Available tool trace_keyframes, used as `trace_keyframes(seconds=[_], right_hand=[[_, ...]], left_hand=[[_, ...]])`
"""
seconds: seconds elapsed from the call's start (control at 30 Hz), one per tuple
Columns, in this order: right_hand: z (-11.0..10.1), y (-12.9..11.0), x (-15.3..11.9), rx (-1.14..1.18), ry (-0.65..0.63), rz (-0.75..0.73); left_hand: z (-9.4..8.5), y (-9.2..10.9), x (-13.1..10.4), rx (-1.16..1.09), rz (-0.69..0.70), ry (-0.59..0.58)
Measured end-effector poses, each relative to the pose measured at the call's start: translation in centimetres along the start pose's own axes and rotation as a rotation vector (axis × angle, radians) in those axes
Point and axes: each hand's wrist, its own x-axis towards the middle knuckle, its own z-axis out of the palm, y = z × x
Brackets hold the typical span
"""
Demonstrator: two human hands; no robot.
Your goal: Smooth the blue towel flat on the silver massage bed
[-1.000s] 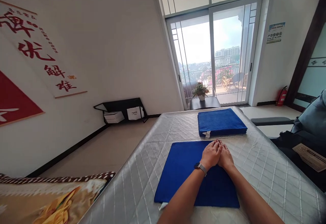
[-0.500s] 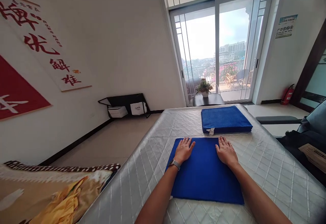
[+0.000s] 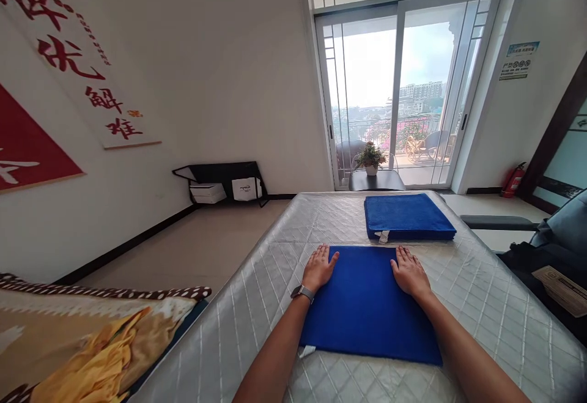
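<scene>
Rests left hand (image 3: pixel 320 268) at the ten o'clock edge of the blue towel (image 3: pixel 371 308) and right hand (image 3: pixel 411 273) at two o'clock, flat and wide, gripping nothing. Has the towel lying smooth on a silver quilted cover (image 3: pixel 257 311), with stacked blue towels (image 3: pixel 409 214) near at one o'clock.

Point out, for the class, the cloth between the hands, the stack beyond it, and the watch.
Cloth (image 3: pixel 370 305): head view, on the middle of its flat upper face.
Stack (image 3: pixel 409 214): head view, on the middle of its top face.
Watch (image 3: pixel 304 292): head view, on its band.
</scene>
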Motion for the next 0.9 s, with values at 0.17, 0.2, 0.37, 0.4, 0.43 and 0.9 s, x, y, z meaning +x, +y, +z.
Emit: trace_keyframes(seconds=[0.17,0.2,0.37,0.4,0.43,0.9], right_hand=[[0.0,-0.2,0.0,-0.010,-0.004,-0.008],[0.0,-0.2,0.0,-0.009,-0.007,-0.008],[0.0,-0.2,0.1,0.010,-0.021,0.004],[0.0,-0.2,0.1,0.016,-0.026,0.006],[-0.1,-0.2,0.1,0.021,-0.031,0.007],[-0.7,0.0,-0.4,0.045,-0.012,0.016]], left_hand=[[-0.3,0.0,-0.1,0.016,-0.008,-0.006],[-0.4,0.0,-0.2,0.016,-0.007,-0.006],[-0.7,0.2,-0.3,0.038,-0.005,-0.024],[-0.7,0.3,-0.3,0.047,-0.008,-0.029],[-0.8,0.4,-0.4,0.057,-0.010,-0.033],[-1.9,6.0,1.7,-0.395,0.005,-0.080]])
